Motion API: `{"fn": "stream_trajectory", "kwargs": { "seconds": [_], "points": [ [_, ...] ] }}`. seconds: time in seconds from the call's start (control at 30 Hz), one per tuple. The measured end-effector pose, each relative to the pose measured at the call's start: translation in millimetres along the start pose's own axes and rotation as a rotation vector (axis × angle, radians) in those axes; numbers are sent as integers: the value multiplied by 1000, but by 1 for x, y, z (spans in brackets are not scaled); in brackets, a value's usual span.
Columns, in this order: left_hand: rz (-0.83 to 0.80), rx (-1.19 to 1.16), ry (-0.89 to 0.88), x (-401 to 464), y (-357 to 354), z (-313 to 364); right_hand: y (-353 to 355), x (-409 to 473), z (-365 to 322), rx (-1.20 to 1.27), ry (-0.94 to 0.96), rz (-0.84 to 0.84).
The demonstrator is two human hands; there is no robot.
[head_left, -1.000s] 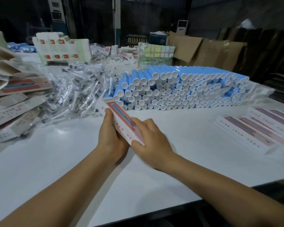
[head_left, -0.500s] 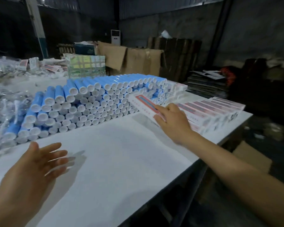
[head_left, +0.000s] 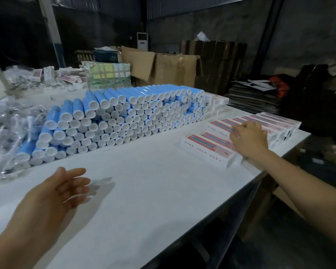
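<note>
Right hand (head_left: 248, 139) has come down since half a second back. It was carrying a box over the table (head_left: 144, 191) then, and now it rests on the row of red-and-white boxes (head_left: 207, 145) along the table's right edge. They all lie flat, side by side. Its fingers are bent with the tips on the box tops - can't tell if it's actually pinching one. Left hand (head_left: 52, 197) hovers near the front-left corner, fingers spread and relaxed, holding nothing. Blue tubes (head_left: 124, 117) are stacked across the middle, with plastic-wrapped bits (head_left: 12, 129) heaped at the left edge.
</note>
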State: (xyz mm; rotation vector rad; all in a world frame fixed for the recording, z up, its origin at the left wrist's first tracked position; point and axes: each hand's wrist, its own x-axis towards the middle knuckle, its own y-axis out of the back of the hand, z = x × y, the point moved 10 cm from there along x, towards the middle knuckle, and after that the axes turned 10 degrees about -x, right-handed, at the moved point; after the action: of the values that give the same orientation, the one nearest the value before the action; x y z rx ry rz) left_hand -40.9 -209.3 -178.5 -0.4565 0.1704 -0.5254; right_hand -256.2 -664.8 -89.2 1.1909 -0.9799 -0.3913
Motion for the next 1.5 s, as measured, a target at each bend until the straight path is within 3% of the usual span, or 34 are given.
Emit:
{"fn": "stream_trajectory", "kwargs": {
  "seconds": [0.07,0.2,0.3,0.43,0.57,0.67,0.93,1.2,1.4,1.5],
  "points": [
    [-10,36,-20,-6,-6,3,22,-5,-27,163,36,71],
    [43,104,-76,-17,-15,11,77,-31,-123,549,287,202],
    [84,109,-80,-22,-16,13,107,-67,-208,749,500,179],
    [119,30,-61,-26,-17,14,102,-126,-309,763,763,23],
    [113,0,-53,-27,-18,15,64,-171,-360,594,907,-146],
    [99,24,-47,-25,-18,13,46,-185,-369,501,971,-196],
    [65,-34,3,-26,-22,10,46,-184,-367,592,995,-154],
    [94,280,-46,-39,10,84,43,-181,-364,584,965,-129],
    [319,636,-209,-90,104,170,40,-180,-362,621,944,-124],
    [560,1028,-345,-127,154,218,36,-178,-362,612,936,-107]
  ]
}}
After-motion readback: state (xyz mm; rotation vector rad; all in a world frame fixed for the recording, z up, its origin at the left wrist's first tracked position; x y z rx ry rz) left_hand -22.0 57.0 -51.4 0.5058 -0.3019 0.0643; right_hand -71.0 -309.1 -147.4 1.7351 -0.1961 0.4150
